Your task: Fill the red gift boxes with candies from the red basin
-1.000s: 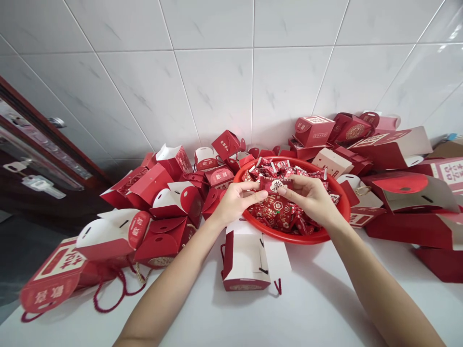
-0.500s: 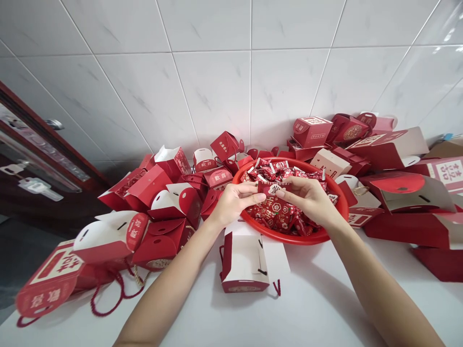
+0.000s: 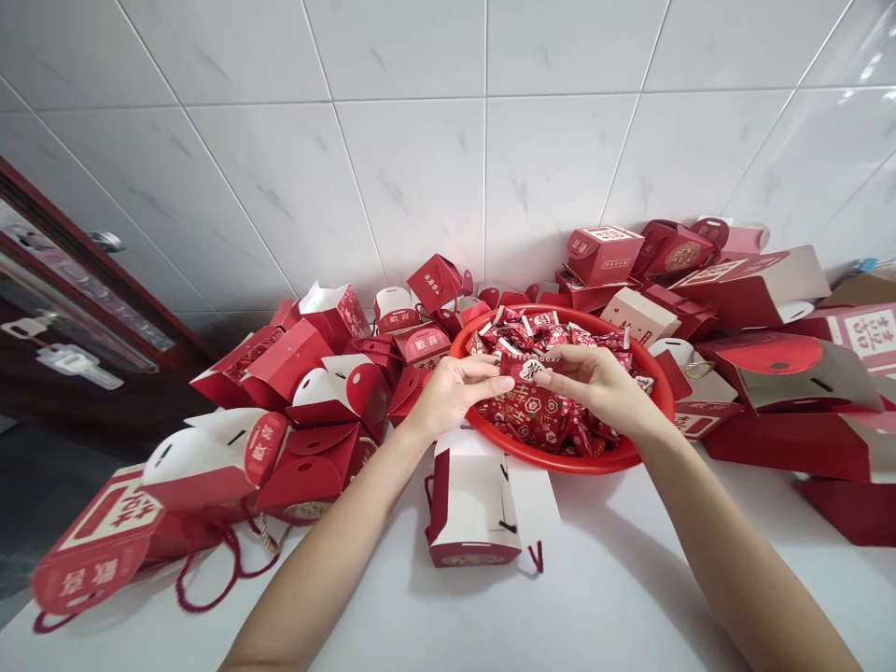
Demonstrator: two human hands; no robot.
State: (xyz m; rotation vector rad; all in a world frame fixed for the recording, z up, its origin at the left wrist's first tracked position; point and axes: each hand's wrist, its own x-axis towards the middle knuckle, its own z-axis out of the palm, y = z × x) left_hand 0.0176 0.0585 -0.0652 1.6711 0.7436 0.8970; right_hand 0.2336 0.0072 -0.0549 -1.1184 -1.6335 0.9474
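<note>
Above a round red basin (image 3: 644, 448) full of wrapped sweets, both hands pinch one dark red packet (image 3: 530, 373) with a white label. My left hand (image 3: 455, 392) grips its left edge between thumb and fingers. On its right side, my right hand (image 3: 595, 383) holds it with thumb and fingertips. Red patterned wrappers lie beneath the packet inside the basin. Just in front of the basin, between my forearms, a red and white gift box (image 3: 476, 509) stands open on the white table (image 3: 448, 625), its flap out to the right.
Many red gift boxes (image 3: 217, 457) are piled at the left, some with cord handles. More boxes (image 3: 756, 280) are stacked at the right and along the tiled wall (image 3: 413, 187). At the far left is a dark wooden cabinet (image 3: 70, 364) with keys.
Both hands stay almost in place; the packet between them has shifted very slightly. The boxes and the basin have not moved.
</note>
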